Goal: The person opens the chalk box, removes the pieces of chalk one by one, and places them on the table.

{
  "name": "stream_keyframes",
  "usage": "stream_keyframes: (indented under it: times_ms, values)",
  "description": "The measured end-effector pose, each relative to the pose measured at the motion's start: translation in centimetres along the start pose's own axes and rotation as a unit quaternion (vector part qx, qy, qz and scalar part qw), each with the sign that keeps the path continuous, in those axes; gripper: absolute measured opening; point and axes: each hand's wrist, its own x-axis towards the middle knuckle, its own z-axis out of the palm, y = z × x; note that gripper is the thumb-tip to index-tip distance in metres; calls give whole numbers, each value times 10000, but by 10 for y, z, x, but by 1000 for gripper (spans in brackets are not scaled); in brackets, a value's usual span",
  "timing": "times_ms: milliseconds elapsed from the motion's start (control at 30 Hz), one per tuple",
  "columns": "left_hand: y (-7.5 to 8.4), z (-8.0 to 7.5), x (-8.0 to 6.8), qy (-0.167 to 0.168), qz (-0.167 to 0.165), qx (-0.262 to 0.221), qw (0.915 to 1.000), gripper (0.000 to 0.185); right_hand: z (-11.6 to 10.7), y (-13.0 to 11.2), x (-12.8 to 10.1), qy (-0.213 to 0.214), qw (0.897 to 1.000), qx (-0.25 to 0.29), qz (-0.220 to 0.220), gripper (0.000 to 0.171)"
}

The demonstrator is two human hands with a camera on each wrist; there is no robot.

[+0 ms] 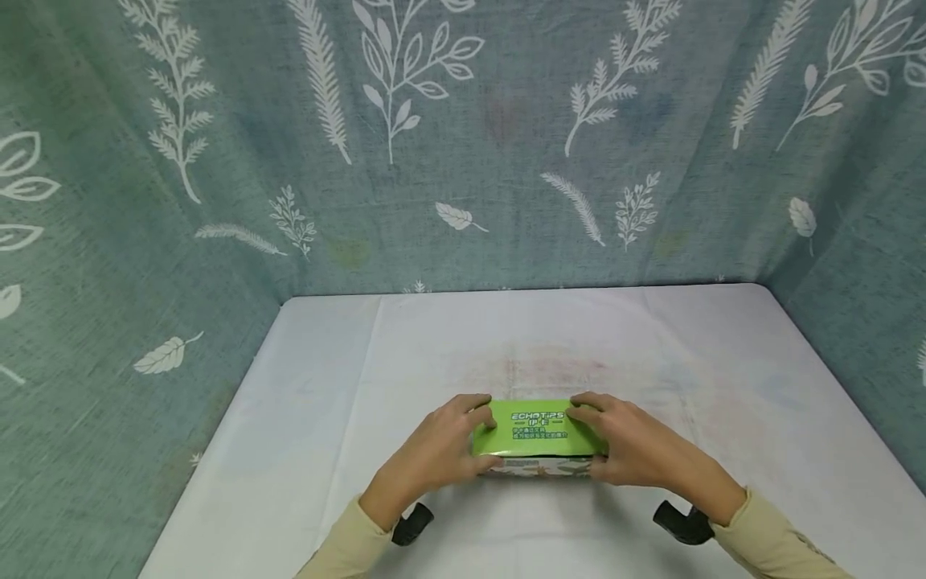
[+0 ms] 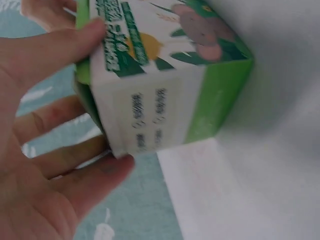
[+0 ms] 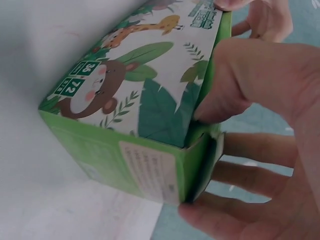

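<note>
Green cardboard box [image 1: 538, 438] with cartoon jungle animals on its side lies near the front edge of the white cloth-covered table [image 1: 723, 362]. I cannot see what is inside it. My left hand [image 1: 437, 450] grips its left end, and my right hand [image 1: 637, 450] grips its right end, fingers curled around it. On its top I read "ECHOTIPS".

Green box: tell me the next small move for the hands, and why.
Probably pry up the top flap at the right end. Both the left hand and the right hand grip the green box at its ends on the white table, and the right wrist view shows that flap already gaping.
</note>
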Motion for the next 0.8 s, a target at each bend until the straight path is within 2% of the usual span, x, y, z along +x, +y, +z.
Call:
stream_keyframes:
  times_ms: [200,467,600,800]
  values:
    - [-9,-1,-1,32,36,-383,9993,39,2,3,-3,194,9997,91,68,63]
    - [-16,3,-1,240,220,-803,9962,42,7,5,-8,285,9983,444,265,63]
    - [-16,4,-2,231,218,-867,9957,43,13,10,-11,569,9966,595,107,58]
    - [-20,5,-3,335,345,-1066,9931,43,17,19,-13,920,9914,918,-126,60]
